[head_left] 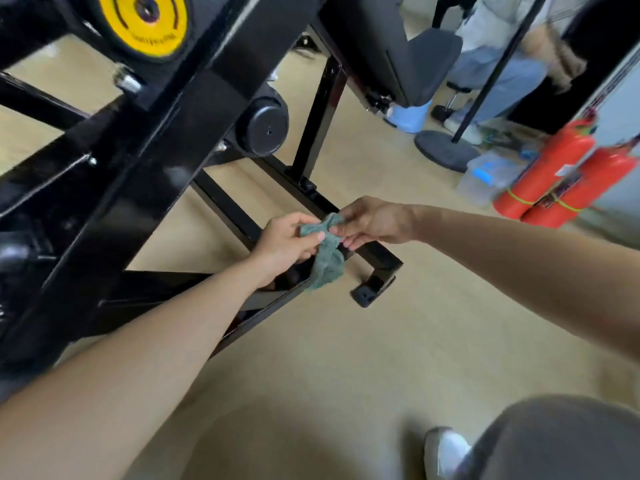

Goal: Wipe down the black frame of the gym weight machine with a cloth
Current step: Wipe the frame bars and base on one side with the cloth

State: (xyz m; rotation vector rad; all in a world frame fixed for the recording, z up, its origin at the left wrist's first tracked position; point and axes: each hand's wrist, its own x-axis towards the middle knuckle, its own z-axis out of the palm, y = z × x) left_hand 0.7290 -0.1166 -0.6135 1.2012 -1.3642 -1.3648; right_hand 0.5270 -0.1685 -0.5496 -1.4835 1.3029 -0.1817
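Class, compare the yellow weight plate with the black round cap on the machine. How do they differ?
The yellow weight plate is bright yellow with dark markings; the black round cap is plain black. The plate looks larger and is cut off by the picture's top edge; the cap shows whole, lower and to the right. Both are round with a small centre hole.

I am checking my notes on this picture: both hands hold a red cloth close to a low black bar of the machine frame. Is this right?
Not fully. The cloth is grey-green, not red, as the head view shows. The rest stands: the left hand and the right hand both hold it close to a low black bar of the machine frame.
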